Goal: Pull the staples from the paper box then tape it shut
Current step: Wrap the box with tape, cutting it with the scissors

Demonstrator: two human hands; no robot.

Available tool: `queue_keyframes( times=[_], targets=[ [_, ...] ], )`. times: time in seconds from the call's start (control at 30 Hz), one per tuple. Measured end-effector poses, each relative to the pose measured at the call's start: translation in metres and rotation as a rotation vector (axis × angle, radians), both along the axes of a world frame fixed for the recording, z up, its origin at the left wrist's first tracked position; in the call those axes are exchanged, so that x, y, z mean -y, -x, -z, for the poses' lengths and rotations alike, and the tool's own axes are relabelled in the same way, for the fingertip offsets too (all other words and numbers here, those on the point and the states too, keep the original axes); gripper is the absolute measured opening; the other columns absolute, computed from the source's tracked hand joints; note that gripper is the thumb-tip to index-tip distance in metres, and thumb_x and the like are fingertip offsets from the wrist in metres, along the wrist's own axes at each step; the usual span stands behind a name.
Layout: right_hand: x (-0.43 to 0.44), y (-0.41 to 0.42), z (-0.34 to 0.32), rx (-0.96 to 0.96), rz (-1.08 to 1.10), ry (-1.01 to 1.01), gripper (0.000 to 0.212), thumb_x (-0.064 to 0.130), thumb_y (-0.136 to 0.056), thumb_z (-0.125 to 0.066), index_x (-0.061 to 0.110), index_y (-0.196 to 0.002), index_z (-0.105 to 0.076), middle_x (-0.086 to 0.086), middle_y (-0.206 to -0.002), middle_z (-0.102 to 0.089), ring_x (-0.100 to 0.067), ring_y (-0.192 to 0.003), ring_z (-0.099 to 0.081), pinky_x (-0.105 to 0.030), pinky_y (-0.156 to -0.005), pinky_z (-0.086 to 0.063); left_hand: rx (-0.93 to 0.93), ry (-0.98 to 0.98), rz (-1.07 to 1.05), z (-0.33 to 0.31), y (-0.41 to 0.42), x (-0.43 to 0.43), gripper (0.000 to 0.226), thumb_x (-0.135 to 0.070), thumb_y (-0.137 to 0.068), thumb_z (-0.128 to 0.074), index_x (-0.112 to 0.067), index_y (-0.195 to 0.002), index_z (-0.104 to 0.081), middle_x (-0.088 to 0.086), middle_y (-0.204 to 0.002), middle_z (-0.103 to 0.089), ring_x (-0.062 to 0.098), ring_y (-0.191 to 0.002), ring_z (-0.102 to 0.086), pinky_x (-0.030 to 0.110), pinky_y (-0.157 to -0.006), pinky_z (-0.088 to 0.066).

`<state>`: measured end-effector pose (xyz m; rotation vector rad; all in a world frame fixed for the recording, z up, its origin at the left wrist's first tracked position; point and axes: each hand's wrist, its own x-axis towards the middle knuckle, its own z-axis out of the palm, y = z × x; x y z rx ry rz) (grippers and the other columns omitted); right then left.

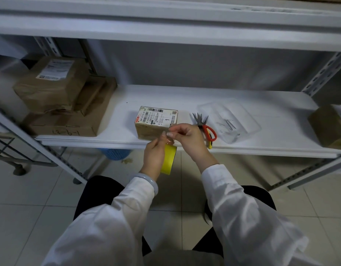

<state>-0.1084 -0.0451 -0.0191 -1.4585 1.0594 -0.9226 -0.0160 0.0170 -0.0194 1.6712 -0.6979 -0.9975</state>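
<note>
A small brown paper box [152,129] with a white shipping label on top stands near the front edge of the white shelf [185,98]. Just in front of it, below the shelf edge, my left hand [154,156] grips a yellow roll of tape [168,160]. My right hand [189,139] pinches the clear tape end at the top of the roll, close to the box's front right corner. Pulled staples [228,124] lie in a clear plastic tray [242,112] to the right.
Pliers with red handles [205,127] lie between the box and the tray. Stacked brown parcels [66,100] fill the shelf's left end, another brown box [329,125] sits at the right end. A blue basket [114,153] stands on the tiled floor under the shelf.
</note>
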Motion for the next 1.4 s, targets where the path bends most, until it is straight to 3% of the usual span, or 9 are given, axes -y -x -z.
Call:
queue_keyframes(
  times=[0.17, 0.3, 0.47, 0.6, 0.67, 0.87, 1.07, 1.27, 1.4],
  targets=[
    [-0.002, -0.001, -0.003, -0.006, 0.005, -0.022, 0.018, -0.011, -0.078, -0.066, -0.004, -0.094, -0.066, -0.006, -0.072, -0.061, 0.002, -0.055, -0.059, -0.013, -0.062, -0.049, 0.052, 0.033, -0.021, 0.002, 0.002, 0.0, 0.024, -0.037, -0.096, -0.044, -0.025, -0.087, -0.062, 0.003, -0.094, -0.061, 0.017, -0.092, -0.054, 0.025, -0.083, -0.037],
    [-0.002, -0.003, -0.006, -0.046, -0.016, -0.015, 0.013, -0.009, -0.081, -0.063, 0.002, -0.087, -0.066, -0.003, -0.072, -0.061, -0.014, -0.063, -0.058, -0.024, -0.07, -0.051, 0.109, 0.062, -0.02, 0.005, 0.004, 0.0, 0.034, -0.035, -0.098, -0.041, -0.017, -0.103, -0.068, 0.001, -0.098, -0.061, 0.015, -0.095, -0.053, 0.023, -0.084, -0.036],
    [-0.004, -0.002, -0.009, -0.093, 0.009, -0.003, 0.01, -0.009, -0.084, -0.058, -0.011, -0.092, -0.065, -0.001, -0.074, -0.06, 0.0, -0.062, -0.059, -0.011, -0.064, -0.049, 0.107, 0.079, 0.009, 0.006, 0.007, 0.001, 0.038, -0.035, -0.099, -0.039, -0.012, -0.112, -0.066, -0.002, -0.1, -0.057, 0.011, -0.098, -0.05, 0.021, -0.086, -0.033],
    [0.0, -0.003, -0.008, -0.258, 0.057, 0.059, 0.01, 0.001, -0.084, -0.063, -0.001, -0.09, -0.071, -0.008, -0.097, -0.056, -0.016, -0.092, -0.054, -0.025, -0.087, -0.042, 0.146, 0.11, 0.067, 0.01, 0.005, 0.001, 0.028, -0.029, -0.096, -0.047, -0.01, -0.107, -0.065, 0.001, -0.1, -0.06, 0.012, -0.096, -0.052, 0.02, -0.075, -0.038],
    [0.004, -0.002, -0.008, -0.311, 0.075, 0.053, 0.009, 0.011, -0.082, -0.069, 0.008, -0.089, -0.074, -0.008, -0.103, -0.056, -0.021, -0.102, -0.055, -0.029, -0.092, -0.042, 0.166, 0.127, 0.15, 0.015, 0.003, 0.0, 0.023, -0.024, -0.092, -0.055, -0.012, -0.11, -0.063, 0.001, -0.107, -0.061, 0.013, -0.103, -0.053, 0.019, -0.082, -0.038],
    [0.002, -0.004, -0.002, -0.383, 0.067, 0.011, 0.003, 0.019, -0.08, -0.071, 0.021, -0.078, -0.07, -0.008, -0.098, -0.067, -0.028, -0.101, -0.06, -0.05, -0.096, -0.043, 0.165, -0.009, 0.216, 0.016, -0.008, -0.003, 0.048, -0.016, -0.086, -0.063, -0.019, -0.132, -0.048, -0.004, -0.112, -0.052, 0.015, -0.107, -0.049, 0.029, -0.095, -0.04],
    [-0.003, -0.003, -0.005, -0.238, 0.066, -0.156, 0.016, 0.009, -0.086, -0.064, -0.002, -0.096, -0.069, -0.016, -0.096, -0.068, -0.016, -0.088, -0.057, -0.027, -0.083, -0.044, -0.017, -0.013, 0.136, 0.016, -0.01, -0.007, 0.016, -0.011, -0.083, -0.066, -0.021, -0.083, -0.054, 0.0, -0.083, -0.056, 0.019, -0.085, -0.052, 0.03, -0.072, -0.042],
    [-0.002, -0.002, -0.006, -0.144, 0.054, -0.172, 0.014, 0.005, -0.085, -0.065, -0.002, -0.097, -0.067, 0.005, -0.075, -0.06, -0.003, -0.069, -0.053, -0.009, -0.062, -0.043, -0.237, 0.093, 0.139, 0.015, -0.012, -0.009, 0.019, -0.002, -0.082, -0.064, -0.019, -0.082, -0.056, 0.001, -0.082, -0.059, 0.017, -0.081, -0.053, 0.029, -0.073, -0.043],
    [-0.001, -0.003, -0.013, -0.07, 0.015, -0.1, 0.019, 0.005, -0.082, -0.069, 0.006, -0.1, -0.063, 0.009, -0.084, -0.055, 0.001, -0.075, -0.048, -0.006, -0.061, -0.039, -0.246, 0.125, 0.091, 0.015, -0.016, -0.011, 0.019, -0.001, -0.081, -0.065, -0.019, -0.081, -0.058, 0.002, -0.08, -0.06, 0.017, -0.079, -0.053, 0.031, -0.074, -0.043]
  ],
)
